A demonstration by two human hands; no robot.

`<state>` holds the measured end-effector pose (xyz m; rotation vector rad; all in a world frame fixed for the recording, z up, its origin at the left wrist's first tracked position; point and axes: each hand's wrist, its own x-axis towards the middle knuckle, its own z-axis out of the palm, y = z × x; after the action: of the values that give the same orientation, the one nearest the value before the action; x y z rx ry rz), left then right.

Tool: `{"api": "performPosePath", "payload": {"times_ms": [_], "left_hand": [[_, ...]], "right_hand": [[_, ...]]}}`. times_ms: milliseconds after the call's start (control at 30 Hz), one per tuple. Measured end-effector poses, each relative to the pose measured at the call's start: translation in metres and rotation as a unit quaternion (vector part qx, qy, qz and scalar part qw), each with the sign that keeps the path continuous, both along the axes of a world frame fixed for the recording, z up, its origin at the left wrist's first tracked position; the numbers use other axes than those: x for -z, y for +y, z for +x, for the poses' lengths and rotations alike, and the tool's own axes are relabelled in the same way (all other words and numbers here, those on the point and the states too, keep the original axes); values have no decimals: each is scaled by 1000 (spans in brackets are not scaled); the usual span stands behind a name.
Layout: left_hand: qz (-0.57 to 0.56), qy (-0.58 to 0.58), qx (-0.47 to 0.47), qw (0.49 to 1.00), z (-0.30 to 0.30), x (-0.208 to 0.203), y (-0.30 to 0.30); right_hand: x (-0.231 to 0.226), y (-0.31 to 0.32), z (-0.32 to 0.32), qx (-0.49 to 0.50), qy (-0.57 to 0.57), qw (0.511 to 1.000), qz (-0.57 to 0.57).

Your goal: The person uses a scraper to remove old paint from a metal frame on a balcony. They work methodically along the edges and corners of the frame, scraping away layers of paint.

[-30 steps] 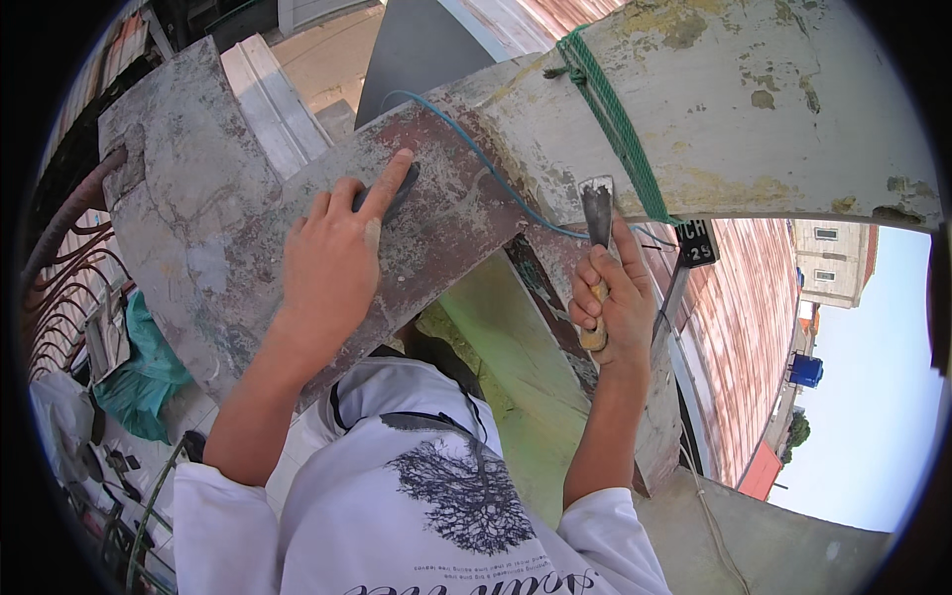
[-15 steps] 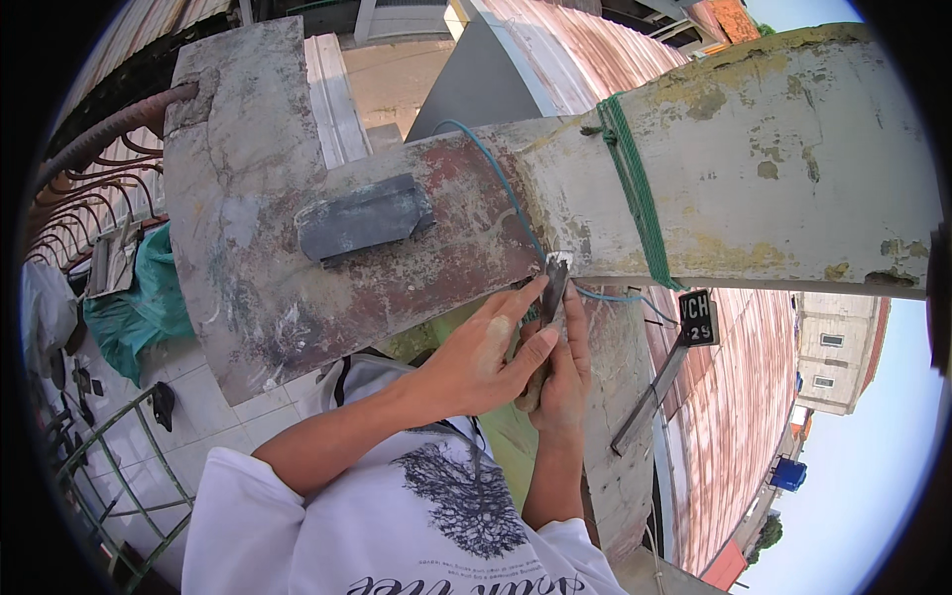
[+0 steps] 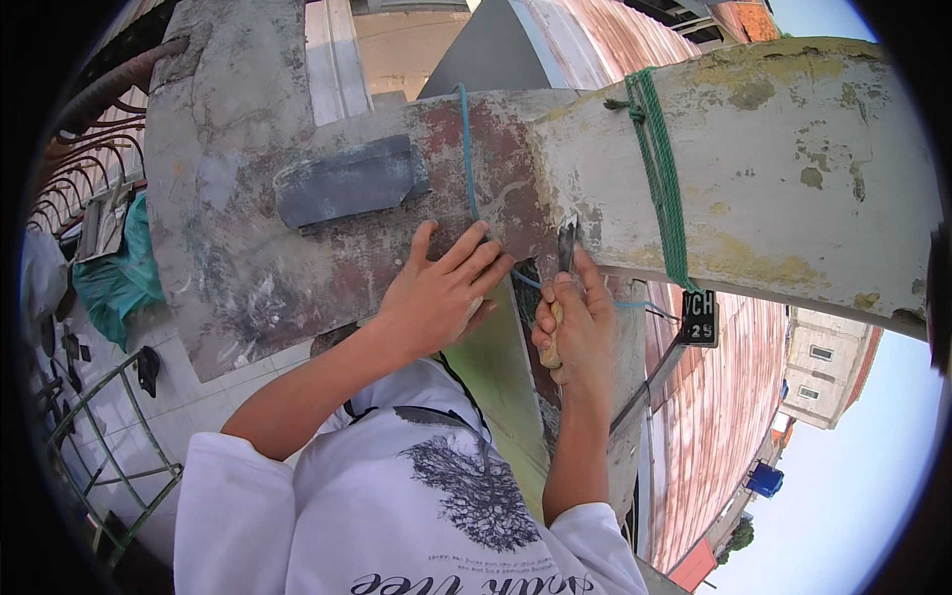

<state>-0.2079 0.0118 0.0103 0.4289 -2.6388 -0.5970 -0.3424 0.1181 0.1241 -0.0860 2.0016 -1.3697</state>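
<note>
My right hand (image 3: 587,327) is closed round the pale handle of a putty knife (image 3: 566,248). Its dark metal blade points away from me, and its tip rests at a white patch where reddish and cream paint meet on the concrete ledge (image 3: 486,129). To its left, my left hand (image 3: 431,297) lies with fingers apart over the ledge's near edge, holding nothing. A thin blue cord (image 3: 466,149) runs across the ledge and passes beneath its fingertips. Further left on the ledge rests a dark grey, slab-shaped piece (image 3: 352,180); its material is unclear.
Green rope (image 3: 659,178) is tied round the cream beam at right. A small black plate (image 3: 699,319) on a metal bar hangs below it. Green metal railing (image 3: 109,426) and a teal plastic bag (image 3: 117,273) are at lower left. Rusty corrugated roofing (image 3: 714,407) lies beyond.
My left hand has left the putty knife's blade and moved left onto the ledge edge, fingers spread. The right hand keeps the knife, its tip slightly farther up. The blue cord has shifted left.
</note>
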Motion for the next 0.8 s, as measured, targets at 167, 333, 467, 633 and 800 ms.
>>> {"api": "performPosePath", "payload": {"times_ms": [167,333,467,633,800], "left_hand": [[2,10,6,1000,0,-1,-9],[46,17,18,999,-1,-4,-15],[41,31,0,999,-7,-4,-14],[20,44,-36,998,-24,-10,-22],[74,35,-47,996,-39,-21,-30]], "right_hand": [[9,16,-7,24,-3,999,-37],[26,17,-9,56,9,997,-44],[33,17,-4,47,25,998,-45],[38,27,2,79,41,994,-56],[34,8,14,100,42,993,-47]]}}
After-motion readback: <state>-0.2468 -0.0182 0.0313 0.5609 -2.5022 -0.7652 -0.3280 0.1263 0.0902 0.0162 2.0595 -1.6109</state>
